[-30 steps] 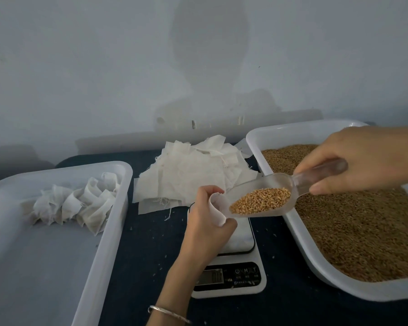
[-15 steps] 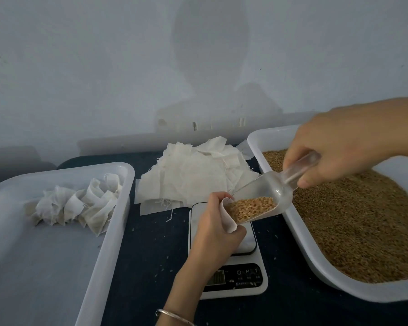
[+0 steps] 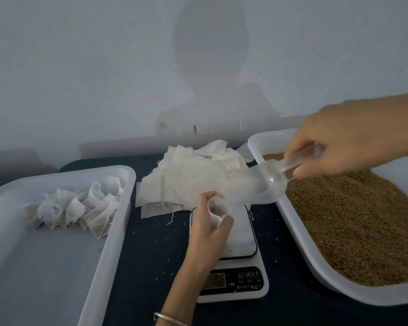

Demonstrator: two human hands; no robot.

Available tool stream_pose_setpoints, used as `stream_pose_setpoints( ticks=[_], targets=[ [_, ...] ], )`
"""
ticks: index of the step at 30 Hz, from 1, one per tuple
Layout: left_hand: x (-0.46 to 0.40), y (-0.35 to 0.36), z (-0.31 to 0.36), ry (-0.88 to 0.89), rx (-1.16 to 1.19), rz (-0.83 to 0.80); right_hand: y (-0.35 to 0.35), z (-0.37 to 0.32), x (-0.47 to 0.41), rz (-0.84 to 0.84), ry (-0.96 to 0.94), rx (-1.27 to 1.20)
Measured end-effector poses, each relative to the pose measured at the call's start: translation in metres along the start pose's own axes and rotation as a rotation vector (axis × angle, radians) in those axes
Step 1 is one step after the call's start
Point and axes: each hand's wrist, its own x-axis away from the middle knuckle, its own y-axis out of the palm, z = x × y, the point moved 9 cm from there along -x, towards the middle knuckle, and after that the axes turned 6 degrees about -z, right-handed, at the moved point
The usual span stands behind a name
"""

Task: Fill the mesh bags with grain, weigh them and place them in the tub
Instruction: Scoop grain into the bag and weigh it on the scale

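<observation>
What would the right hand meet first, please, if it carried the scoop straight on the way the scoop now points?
Probably the mesh bag held open in the left hand: the right hand tilts the clear scoop down-left into its mouth. Motion blur hides whether they touch.

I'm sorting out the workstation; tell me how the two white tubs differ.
The left tub holds a row of filled mesh bags at its far end, its floor mostly bare. The right tub is spread with brown grain and sits angled, right of the scale. Both are white, shallow, round-cornered.
</observation>
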Motion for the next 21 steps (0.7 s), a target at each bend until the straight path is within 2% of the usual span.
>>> stream_pose_setpoints(
  ticks=[1,2,3,4,6,11,14,18,21],
  targets=[
    [-0.001,-0.005,0.002,0.024,0.049,0.042,0.01,0.0,0.012,0.125,0.072,-0.087],
    [-0.001,-0.009,0.002,0.04,0.081,0.073,-0.001,0.007,0.008,0.248,0.062,-0.208],
    [-0.001,-0.009,0.001,0.042,0.094,0.086,0.021,0.015,0.013,0.263,0.134,-0.301],
    [-0.001,-0.008,-0.001,0.03,0.098,0.08,0.031,0.033,0.011,0.388,0.138,-0.418],
    [0.0,-0.004,-0.009,-0.015,0.05,0.068,0.048,0.063,0.01,0.582,0.267,-0.609],
    [0.002,-0.008,-0.006,0.046,-0.057,0.051,0.116,0.097,-0.013,0.616,0.553,-0.703],
    [0.006,-0.013,-0.003,0.068,-0.105,-0.014,0.128,0.107,-0.017,0.596,0.623,-0.671],
    [0.01,-0.02,-0.006,0.022,0.013,-0.092,0.136,0.108,-0.019,0.567,0.642,-0.604],
    [0.005,-0.028,-0.011,-0.105,0.187,-0.045,0.139,0.106,-0.017,0.527,0.671,-0.546]
  ],
)
